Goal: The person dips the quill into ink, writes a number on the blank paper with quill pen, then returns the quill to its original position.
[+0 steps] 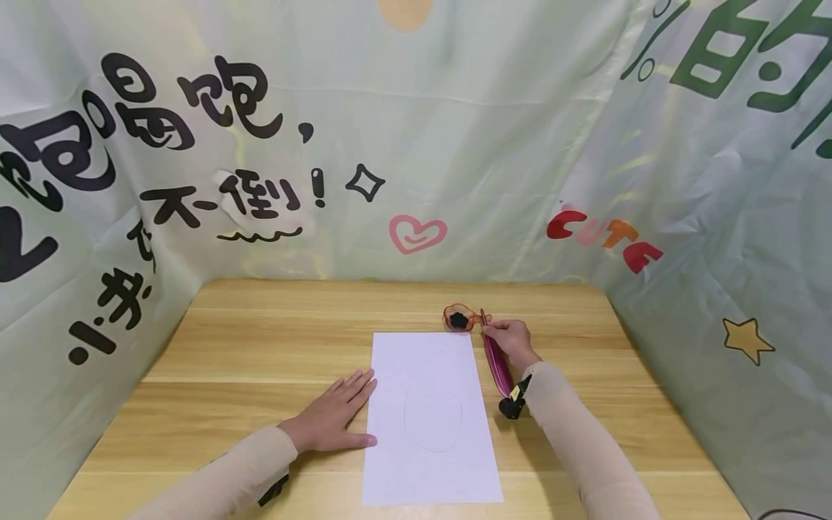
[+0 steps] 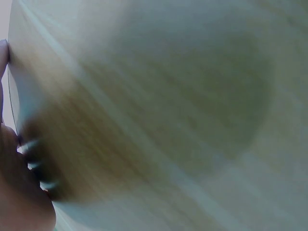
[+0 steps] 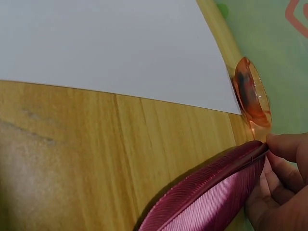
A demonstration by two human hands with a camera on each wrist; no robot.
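A white sheet of paper (image 1: 432, 480) with a faint drawn round outline lies on the wooden table. My left hand (image 1: 331, 415) rests flat on the table, fingers spread, with fingertips and thumb at the paper's left edge. Beyond the paper's top right corner, my right hand (image 1: 512, 341) pinches a glossy purple feather-shaped pen (image 3: 211, 190) near its narrow end. That end is beside a small translucent orange dish (image 3: 263, 101) holding something dark. Whether the tip touches the dish I cannot tell. The left wrist view is mostly blurred, with part of the left hand (image 2: 19, 187) at its edge.
The wooden table (image 1: 260, 339) carries the paper and the dish. Pale printed cloth (image 1: 494, 166) with writing, a heart and a star hangs behind and along both sides. Black wrist cameras (image 1: 513, 403) sit at the cuffs.
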